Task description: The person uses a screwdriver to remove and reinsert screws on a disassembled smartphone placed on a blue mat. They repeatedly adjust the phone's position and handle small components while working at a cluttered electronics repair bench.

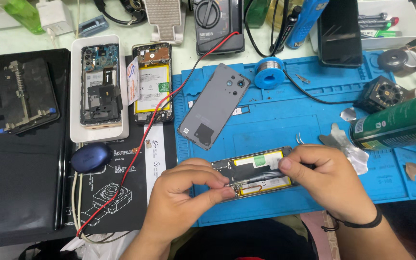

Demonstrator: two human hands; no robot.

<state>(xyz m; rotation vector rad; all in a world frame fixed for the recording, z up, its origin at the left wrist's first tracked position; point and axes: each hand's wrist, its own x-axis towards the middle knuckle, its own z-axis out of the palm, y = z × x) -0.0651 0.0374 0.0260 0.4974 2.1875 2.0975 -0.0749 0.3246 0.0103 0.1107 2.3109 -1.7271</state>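
Observation:
An opened phone (261, 169) with a yellow-edged battery lies on the blue work mat (275, 120) near its front edge. My left hand (184, 192) pinches the phone's left end with thumb and forefinger. My right hand (328, 178) rests on the phone's right end, its thumb pressing a black strip across the battery. A thin metal tool runs between both hands along the phone. A grey back cover (214, 106) lies tilted on the mat just beyond.
A white tray (75, 86) holds an opened phone; another opened phone (153, 83) lies beside it. Red and black leads run from a multimeter (217, 24). A green can (400, 123), solder spool (269, 72), metal picks (347, 144), a blue case (91, 157) and black clamp (27, 96) surround.

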